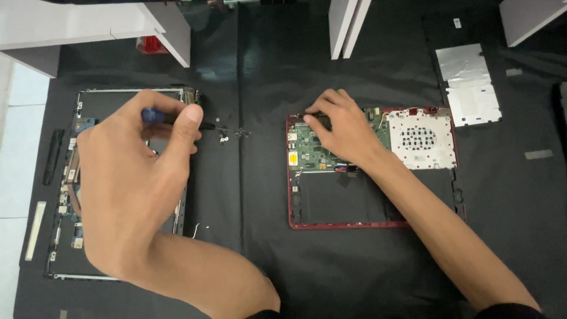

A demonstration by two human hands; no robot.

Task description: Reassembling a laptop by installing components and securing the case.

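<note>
My left hand [133, 177] pinches a blue-handled screwdriver [177, 118] at nine o'clock; my right hand [342, 130], fingers pressed together, steadies the red laptop's circuit board [307, 150]; I keep it still.

An electronics repair bench: opened laptops [372, 171] lie on a black mat [354, 266].

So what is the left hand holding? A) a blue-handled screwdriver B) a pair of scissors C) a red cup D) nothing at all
A: the left hand grips a blue-handled screwdriver, its dark tip pointing toward the small screws on the black mat, while the right hand rests on the red laptop's green circuit board.
</note>
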